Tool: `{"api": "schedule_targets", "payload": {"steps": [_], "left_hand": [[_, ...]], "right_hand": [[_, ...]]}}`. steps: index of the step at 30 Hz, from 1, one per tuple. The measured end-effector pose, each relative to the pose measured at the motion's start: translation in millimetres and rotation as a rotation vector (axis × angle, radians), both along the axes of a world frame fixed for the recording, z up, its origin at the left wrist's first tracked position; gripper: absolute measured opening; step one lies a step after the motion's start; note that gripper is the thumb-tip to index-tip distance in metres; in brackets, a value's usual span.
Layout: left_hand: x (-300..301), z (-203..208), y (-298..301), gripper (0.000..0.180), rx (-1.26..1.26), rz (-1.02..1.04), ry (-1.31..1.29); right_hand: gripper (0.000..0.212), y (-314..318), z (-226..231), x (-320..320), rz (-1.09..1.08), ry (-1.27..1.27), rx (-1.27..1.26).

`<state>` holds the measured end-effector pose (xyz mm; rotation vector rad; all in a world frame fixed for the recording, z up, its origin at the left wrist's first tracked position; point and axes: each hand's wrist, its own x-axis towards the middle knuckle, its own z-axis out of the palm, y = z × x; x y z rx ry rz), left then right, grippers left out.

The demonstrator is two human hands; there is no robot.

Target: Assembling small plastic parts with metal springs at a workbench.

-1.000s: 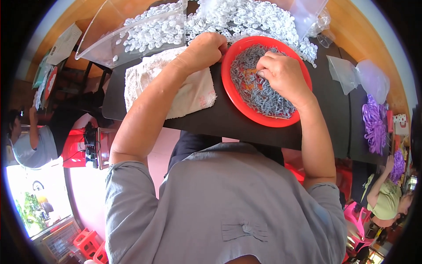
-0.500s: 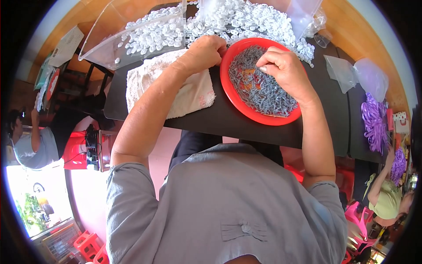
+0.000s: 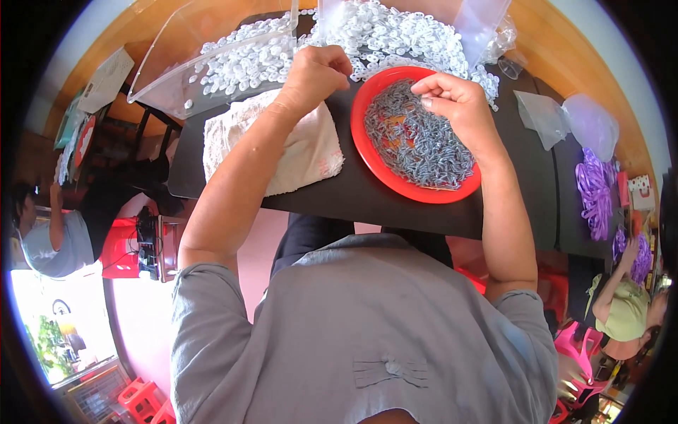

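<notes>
The right hand (image 3: 459,106) pinches at small grey metal bits heaped in the round red plastic plate (image 3: 367,152) near the black table's (image 3: 367,201) front edge (lots left). The left hand (image 3: 314,74) is curled shut beside the big pile of small white plastic rings (image 3: 395,35) at the back edge; I cannot tell what it holds.

Pretty bright daylight overall, and the lower left is totally blown out white. Heavy fisheye: black rim all around, the table (image 3: 395,205) edges curve. Centre's sharp, edges go soft.
</notes>
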<state>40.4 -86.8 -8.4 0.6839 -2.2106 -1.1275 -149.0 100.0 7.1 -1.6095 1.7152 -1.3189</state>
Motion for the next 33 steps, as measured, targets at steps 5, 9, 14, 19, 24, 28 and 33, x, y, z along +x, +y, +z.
{"api": "schedule_targets", "payload": {"steps": [5,9,14,19,24,28,33], "left_hand": [[-4.4,29.7,37.5,0.014,0.164,-0.18,0.009],[-20.3,30.5,61.8,0.012,0.401,-0.292,-0.056],[-32.2,29.0,66.6,0.011,0.697,-0.271,0.02],[-37.0,25.7,68.3,0.013,0.745,-0.262,0.095],[-38.3,21.9,69.0,0.012,0.706,-0.284,0.159],[-35.8,13.7,68.0,0.012,0.69,-0.302,0.18],[-33.2,16.5,74.6,0.012,0.666,-0.19,0.148]], "right_hand": [[0.021,2.9,10.3,-1.2,0.015,-0.244,-0.003],[0.021,7.1,16.3,4.3,0.006,-0.247,-0.05],[0.021,6.5,16.2,8.2,0.008,-0.209,-0.131],[0.021,7.1,16.4,7.7,-0.012,-0.165,-0.136],[0.021,8.2,18.3,8.9,-0.009,-0.157,-0.1],[0.018,5.6,13.2,5.8,-0.067,-0.085,-0.172],[0.01,6.2,16.7,2.7,-0.1,-0.119,-0.04]]}}
